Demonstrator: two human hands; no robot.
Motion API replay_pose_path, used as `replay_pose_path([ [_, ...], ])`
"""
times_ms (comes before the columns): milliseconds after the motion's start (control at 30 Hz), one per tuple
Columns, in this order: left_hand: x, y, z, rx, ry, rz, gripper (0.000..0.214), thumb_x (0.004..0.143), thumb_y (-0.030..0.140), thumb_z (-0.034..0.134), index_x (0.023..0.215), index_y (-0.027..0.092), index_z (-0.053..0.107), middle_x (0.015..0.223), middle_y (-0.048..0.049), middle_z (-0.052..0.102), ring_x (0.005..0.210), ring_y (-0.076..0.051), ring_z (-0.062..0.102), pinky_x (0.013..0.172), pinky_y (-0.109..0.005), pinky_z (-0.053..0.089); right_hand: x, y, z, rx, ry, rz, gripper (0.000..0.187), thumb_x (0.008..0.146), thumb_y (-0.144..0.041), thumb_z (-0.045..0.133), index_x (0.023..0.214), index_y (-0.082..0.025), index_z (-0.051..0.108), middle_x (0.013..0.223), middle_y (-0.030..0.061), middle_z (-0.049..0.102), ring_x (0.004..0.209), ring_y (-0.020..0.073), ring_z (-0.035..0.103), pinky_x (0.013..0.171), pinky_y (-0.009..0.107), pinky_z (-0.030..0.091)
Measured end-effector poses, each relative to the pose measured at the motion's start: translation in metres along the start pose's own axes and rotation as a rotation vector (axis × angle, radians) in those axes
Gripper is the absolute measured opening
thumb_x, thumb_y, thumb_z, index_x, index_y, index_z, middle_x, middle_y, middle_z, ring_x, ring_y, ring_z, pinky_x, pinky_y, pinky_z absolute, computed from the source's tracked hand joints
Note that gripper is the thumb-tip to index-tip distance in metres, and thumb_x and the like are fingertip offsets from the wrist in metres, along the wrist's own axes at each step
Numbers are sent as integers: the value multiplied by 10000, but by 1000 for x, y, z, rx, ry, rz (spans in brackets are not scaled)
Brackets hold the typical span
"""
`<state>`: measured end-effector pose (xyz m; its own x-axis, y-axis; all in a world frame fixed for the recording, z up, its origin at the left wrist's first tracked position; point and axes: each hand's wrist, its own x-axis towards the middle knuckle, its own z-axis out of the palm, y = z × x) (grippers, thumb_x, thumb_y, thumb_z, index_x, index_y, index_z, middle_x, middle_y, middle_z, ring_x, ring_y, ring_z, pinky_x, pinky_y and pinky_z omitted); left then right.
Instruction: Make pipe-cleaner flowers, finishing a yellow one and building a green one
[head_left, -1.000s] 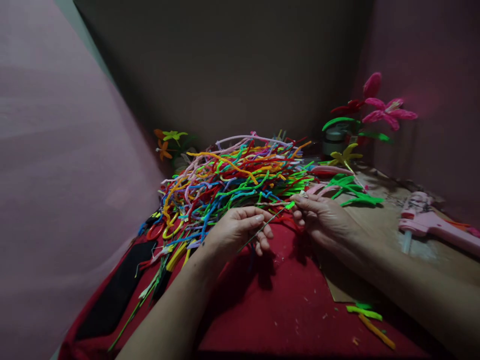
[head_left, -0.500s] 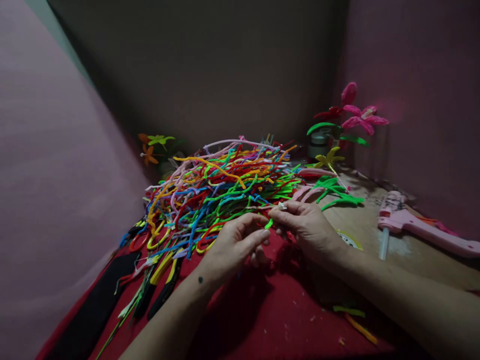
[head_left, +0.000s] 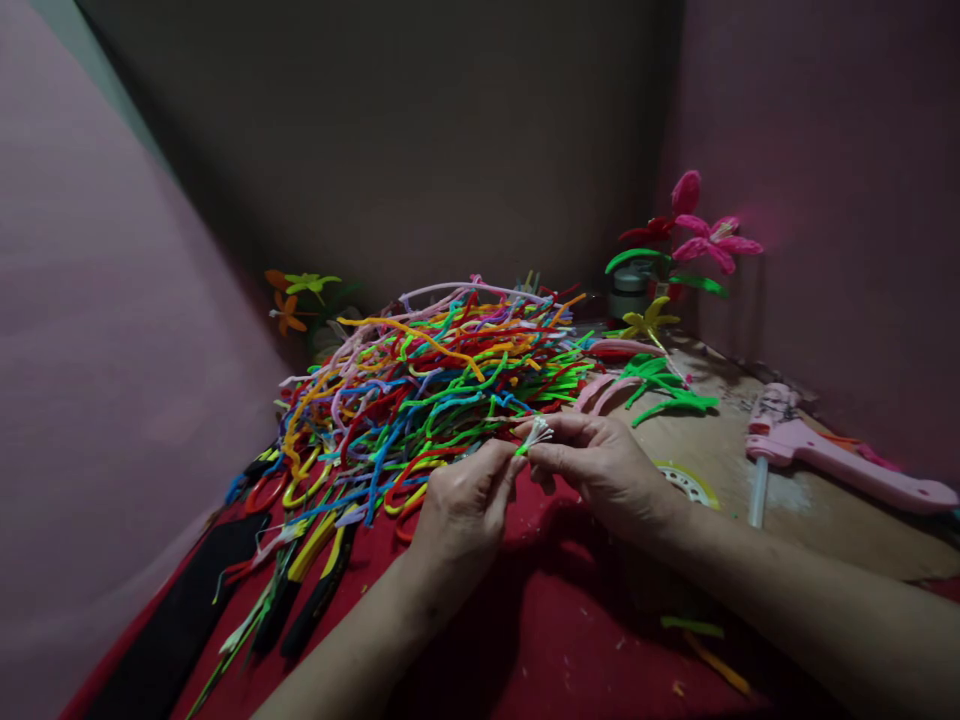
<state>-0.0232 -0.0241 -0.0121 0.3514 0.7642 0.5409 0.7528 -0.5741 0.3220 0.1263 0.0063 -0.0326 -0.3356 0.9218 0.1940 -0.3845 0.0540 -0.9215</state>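
Observation:
A small bunch of white flower stamens [head_left: 538, 433] with pale round tips fans out between my two hands, over the red cloth. Bright green pipe cleaner [head_left: 522, 450] shows at its base. My left hand [head_left: 463, 505] is closed, pinching that green base between thumb and forefinger. From the other side, the thumb and forefinger of my right hand [head_left: 604, 465] close around the stamens. The lower part of the bunch is hidden behind my left fingers. Just behind both hands lies a tangled heap of coloured pipe cleaners [head_left: 442, 370].
A pink glue gun [head_left: 832, 450] and a tape roll [head_left: 686, 483] lie on brown board at right. Yellow-and-black pliers [head_left: 322, 570] and red-handled scissors [head_left: 266, 492] lie at left. Pink [head_left: 718, 240] and orange [head_left: 288, 313] pipe-cleaner flowers stand behind. Green leaves [head_left: 675, 400] lie right of the heap.
My left hand has turned over and closed in on the green base. The white stamens now stand more clearly between the hands. The whole view has shifted slightly.

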Motion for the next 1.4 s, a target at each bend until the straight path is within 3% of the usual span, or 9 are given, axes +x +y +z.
replay_pose_path([
  [200, -1, 0, 2, 47, 32, 72, 144, 842, 160, 446, 807, 162, 586, 597, 14, 597, 493, -66, 519, 507, -153, 371, 0, 0, 0, 13, -16, -2, 102, 707, -237, 659, 762, -151, 659, 625, -11, 567, 543, 91, 485, 552, 239, 381],
  [467, -3, -2, 2, 65, -34, -16, 205, 863, 223, 419, 792, 183, 607, 618, 4, 605, 526, -77, 531, 543, -167, 379, -1, -4, 0, -50, 2, -4, 124, 725, -261, 635, 678, -148, 617, 582, -17, 549, 524, 91, 484, 547, 237, 389],
  [667, -1, -1, 3, 13, -41, -9, 187, 859, 207, 425, 811, 185, 605, 655, 1, 627, 543, -79, 537, 558, -169, 387, -2, -6, 2, -74, 18, -8, 154, 715, -251, 638, 609, -152, 585, 549, -26, 531, 512, 88, 468, 537, 239, 379],
  [867, 2, 6, 2, -161, -59, -156, 115, 838, 233, 479, 880, 180, 572, 708, 8, 634, 578, -83, 553, 567, -168, 401, -1, -4, 0, -74, 31, -17, 125, 728, -203, 619, 616, -154, 591, 551, -37, 510, 509, 75, 437, 527, 226, 345],
  [1167, 3, 8, -4, -221, -32, -191, 133, 828, 214, 493, 762, 162, 596, 593, 31, 555, 518, -65, 465, 545, -158, 378, 4, -2, -5, 166, -89, 59, 80, 678, -202, 672, 711, -141, 631, 609, -16, 550, 510, 84, 485, 499, 224, 385],
  [1400, 1, 9, -2, -251, 23, -175, 131, 817, 179, 503, 733, 157, 601, 605, 25, 566, 539, -68, 488, 550, -161, 384, 4, -3, -5, 151, -82, 16, 70, 711, -199, 651, 713, -134, 627, 578, -7, 580, 494, 87, 513, 496, 220, 397],
])
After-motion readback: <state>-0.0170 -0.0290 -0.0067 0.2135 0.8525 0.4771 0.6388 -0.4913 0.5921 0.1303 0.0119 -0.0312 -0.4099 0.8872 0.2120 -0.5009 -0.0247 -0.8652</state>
